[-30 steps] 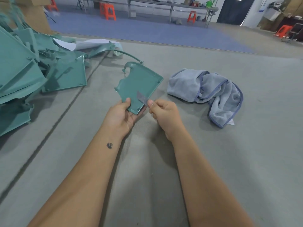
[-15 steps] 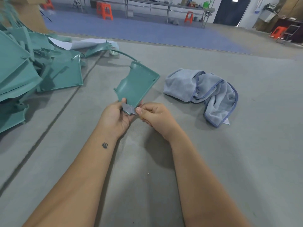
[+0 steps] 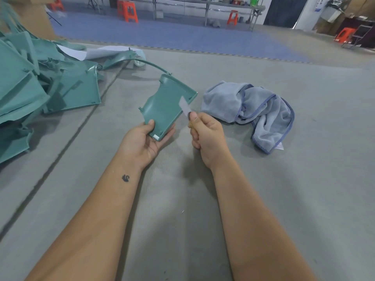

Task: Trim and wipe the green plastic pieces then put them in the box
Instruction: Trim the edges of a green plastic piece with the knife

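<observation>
My left hand (image 3: pixel 145 139) grips the near end of a green plastic piece (image 3: pixel 165 104), a flat panel with a raised rim and a curved far end, held above the grey floor. My right hand (image 3: pixel 205 131) pinches a small thin blade (image 3: pixel 184 105) between thumb and fingers. The blade lies against the right edge of the piece. A grey-blue cloth (image 3: pixel 255 107) lies crumpled on the floor just right of my hands. No box is in view.
A heap of green plastic pieces (image 3: pixel 40 88) covers the floor at the left, with white paper (image 3: pixel 85 52) behind it. A cardboard carton (image 3: pixel 34 15) stands at the far left. Orange stools (image 3: pixel 127 10) and a long table (image 3: pixel 203 3) are far back.
My left hand has turned the green piece and shifted its grip. My right hand has slid the blade from the near corner up along the right edge.
</observation>
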A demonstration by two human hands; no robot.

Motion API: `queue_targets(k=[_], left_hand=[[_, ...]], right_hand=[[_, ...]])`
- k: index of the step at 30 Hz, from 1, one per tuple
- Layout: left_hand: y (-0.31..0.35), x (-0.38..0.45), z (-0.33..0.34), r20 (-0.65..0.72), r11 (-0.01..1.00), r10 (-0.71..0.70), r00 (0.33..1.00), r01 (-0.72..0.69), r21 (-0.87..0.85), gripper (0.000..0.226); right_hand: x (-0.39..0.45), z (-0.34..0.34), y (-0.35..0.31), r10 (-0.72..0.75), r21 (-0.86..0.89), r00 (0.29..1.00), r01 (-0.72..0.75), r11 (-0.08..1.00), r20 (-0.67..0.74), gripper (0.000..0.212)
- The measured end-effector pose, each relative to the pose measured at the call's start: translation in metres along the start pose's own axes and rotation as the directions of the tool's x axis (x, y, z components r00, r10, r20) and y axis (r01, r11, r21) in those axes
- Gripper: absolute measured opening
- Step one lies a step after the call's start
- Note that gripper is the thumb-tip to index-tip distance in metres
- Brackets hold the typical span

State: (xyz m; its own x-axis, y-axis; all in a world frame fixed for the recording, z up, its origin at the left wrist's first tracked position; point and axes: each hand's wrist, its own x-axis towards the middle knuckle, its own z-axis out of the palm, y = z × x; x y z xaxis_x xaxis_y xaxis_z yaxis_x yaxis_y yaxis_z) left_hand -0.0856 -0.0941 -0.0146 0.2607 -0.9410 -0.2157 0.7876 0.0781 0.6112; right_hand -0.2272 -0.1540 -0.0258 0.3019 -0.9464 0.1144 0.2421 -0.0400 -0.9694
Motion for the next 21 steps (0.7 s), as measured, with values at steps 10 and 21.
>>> queue_targets(k=[10,21], left_hand=[[-0.0015,-0.002,0.003,0.006,0.998,0.019,1.0,-0.019,0.059,0.023],[-0.0013,-0.0011,0.0061,-0.023,0.973,0.097,0.995,-0.09,0.21,0.025]], right_hand=[[0.005,-0.0065,-0.007,0.017,0.215,0.943,0.058,0.975,-0.333,0.028],[0.0072,-0.0053,-0.0053,-0.062,0.075,0.954,0.088,0.993,-0.293,0.02]])
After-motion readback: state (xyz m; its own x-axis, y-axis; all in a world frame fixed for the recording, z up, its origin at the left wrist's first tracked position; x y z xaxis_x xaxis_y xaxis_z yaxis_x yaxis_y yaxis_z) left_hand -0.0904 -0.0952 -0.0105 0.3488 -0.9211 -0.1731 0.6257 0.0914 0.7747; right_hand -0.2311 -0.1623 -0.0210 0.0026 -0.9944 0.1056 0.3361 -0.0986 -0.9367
